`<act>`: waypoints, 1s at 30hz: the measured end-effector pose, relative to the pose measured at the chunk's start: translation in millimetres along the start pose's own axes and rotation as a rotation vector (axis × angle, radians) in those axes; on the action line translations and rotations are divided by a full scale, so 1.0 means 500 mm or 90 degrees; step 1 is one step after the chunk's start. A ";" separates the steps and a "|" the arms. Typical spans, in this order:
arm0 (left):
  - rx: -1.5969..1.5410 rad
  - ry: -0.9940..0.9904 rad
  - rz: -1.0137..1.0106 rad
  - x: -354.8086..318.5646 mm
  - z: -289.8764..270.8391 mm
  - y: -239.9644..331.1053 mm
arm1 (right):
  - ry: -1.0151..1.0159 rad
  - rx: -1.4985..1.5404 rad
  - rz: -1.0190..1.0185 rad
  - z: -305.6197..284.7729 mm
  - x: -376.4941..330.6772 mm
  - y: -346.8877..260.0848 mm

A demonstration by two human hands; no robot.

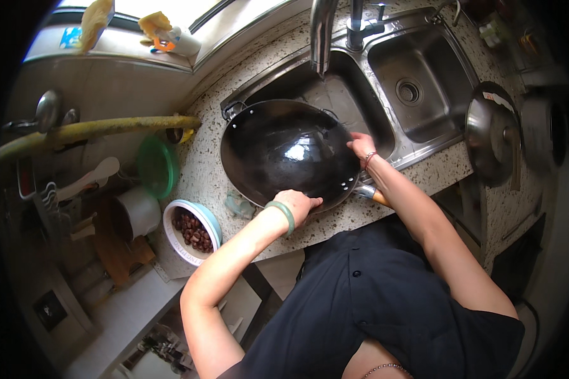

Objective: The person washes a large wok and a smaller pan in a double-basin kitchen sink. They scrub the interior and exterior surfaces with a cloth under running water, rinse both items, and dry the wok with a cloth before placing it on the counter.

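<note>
A large black wok (284, 151) is tilted over the speckled counter and the near edge of the left sink basin. Its dark surface looks wet and shiny. My left hand (294, 205), below a green bangle, is closed on the wok's near rim, with a finger lying along the surface. On the right side, my right hand (362, 146) grips the rim, its fingers partly hidden behind the edge. The wok's wooden handle (380, 198) points toward me under my right forearm, and a small metal loop handle (234, 110) is at the far left.
A double steel sink (417, 82) with a faucet (320, 44) lies beyond. Left of me stand a bowl of brown nuts (195, 231), a green lid (158, 167) and a pot (138, 211). A metal pan lid (492, 134) leans at the right.
</note>
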State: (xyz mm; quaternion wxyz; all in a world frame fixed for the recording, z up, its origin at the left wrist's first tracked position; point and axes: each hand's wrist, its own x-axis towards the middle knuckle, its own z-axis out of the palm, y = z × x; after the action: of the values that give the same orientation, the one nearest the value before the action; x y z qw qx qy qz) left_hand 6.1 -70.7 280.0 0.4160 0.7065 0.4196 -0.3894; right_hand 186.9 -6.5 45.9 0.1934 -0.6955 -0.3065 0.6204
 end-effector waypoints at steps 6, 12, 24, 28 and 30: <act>0.002 0.229 -0.017 0.040 0.172 0.006 | -0.012 0.187 -0.099 -0.043 -0.065 -0.053; 0.062 0.426 -0.031 0.057 0.253 -0.006 | -0.081 0.255 -0.129 -0.049 -0.060 -0.046; 0.142 0.265 -0.071 -0.060 0.053 0.028 | -0.268 0.088 0.147 0.004 -0.028 -0.009; 0.183 0.184 -0.022 -0.082 -0.080 0.080 | -0.317 -0.018 0.181 -0.030 0.070 0.056; 0.155 0.130 -0.045 -0.096 -0.094 0.080 | -0.355 -0.101 0.200 0.009 0.021 0.021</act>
State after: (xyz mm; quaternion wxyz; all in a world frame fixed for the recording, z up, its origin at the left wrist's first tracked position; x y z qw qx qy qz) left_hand 35.7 -52.6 350.1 0.2682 0.7725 0.4340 -0.3781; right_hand 184.7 -7.6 30.5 -0.0508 -0.5508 -0.2838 0.7832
